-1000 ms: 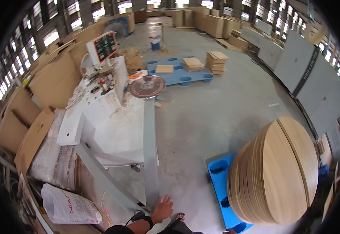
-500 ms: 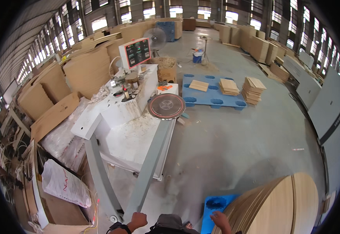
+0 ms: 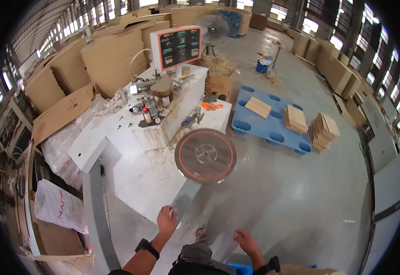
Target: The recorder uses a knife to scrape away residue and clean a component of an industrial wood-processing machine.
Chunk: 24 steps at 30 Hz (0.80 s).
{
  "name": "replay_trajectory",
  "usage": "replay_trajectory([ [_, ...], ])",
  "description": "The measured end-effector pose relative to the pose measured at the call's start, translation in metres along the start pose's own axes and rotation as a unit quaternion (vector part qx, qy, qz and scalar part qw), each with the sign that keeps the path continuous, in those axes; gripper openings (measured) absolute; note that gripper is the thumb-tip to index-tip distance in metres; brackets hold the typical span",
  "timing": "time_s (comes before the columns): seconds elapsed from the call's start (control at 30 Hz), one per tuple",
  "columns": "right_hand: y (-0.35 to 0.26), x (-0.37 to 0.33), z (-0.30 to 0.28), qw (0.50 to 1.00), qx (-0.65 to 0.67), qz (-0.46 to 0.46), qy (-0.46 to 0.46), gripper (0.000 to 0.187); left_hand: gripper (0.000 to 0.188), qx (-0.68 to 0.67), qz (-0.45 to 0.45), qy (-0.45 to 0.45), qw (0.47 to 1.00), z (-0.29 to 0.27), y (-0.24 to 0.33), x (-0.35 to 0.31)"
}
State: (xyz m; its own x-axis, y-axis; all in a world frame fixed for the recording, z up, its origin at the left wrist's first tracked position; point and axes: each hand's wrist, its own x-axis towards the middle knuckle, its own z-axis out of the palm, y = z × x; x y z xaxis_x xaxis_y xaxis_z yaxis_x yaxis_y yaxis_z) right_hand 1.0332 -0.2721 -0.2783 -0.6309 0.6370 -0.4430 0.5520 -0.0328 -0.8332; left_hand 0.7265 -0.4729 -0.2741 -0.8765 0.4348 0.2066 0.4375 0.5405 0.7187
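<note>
Left hand (image 3: 167,222) and right hand (image 3: 246,241) hovering empty, short of disc (image 3: 206,156).
Fingers are hanging half-curled, pinching nothing visible; disc is overhanging the white machine's (image 3: 138,181) edge, probably keeping its rim reachable.

Single wide fisheye view, downward from head height.

Daylight glares through windows (image 3: 311,26) along the top; soft shadows darken the floor (image 3: 278,197) at lower centre; fisheye edges bend into black corners.

The white machine (image 3: 140,183) carries bottles (image 3: 147,116) and tools (image 3: 211,106).
</note>
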Motion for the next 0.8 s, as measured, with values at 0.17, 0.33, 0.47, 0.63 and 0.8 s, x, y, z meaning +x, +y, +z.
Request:
replay_trajectory([
  [0.17, -0.114, 0.157, -0.050, 0.979, -0.091, -0.149, 0.109, 0.038, 0.025, -0.017, -0.013, 0.008, 1.000, 0.022, 0.068, 0.098],
  [0.33, -0.179, 0.333, -0.066, 0.949, -0.149, -0.233, 0.149, 0.044, 0.034, 0.033, 0.060, 0.015, 0.998, 0.046, 0.098, 0.147],
  [0.47, -0.232, 0.413, -0.042, 0.991, -0.059, -0.105, -0.065, 0.051, 0.040, 0.088, 0.010, 0.040, 0.995, 0.070, 0.111, 0.164],
  [0.63, -0.252, 0.442, -0.021, 0.973, -0.083, -0.136, -0.165, 0.053, 0.047, 0.161, -0.111, 0.102, 0.975, 0.112, 0.139, 0.181],
  [0.8, -0.290, 0.452, 0.001, 0.939, -0.045, -0.134, -0.314, 0.054, 0.048, 0.176, -0.189, 0.131, 0.957, 0.130, 0.165, 0.218],
])
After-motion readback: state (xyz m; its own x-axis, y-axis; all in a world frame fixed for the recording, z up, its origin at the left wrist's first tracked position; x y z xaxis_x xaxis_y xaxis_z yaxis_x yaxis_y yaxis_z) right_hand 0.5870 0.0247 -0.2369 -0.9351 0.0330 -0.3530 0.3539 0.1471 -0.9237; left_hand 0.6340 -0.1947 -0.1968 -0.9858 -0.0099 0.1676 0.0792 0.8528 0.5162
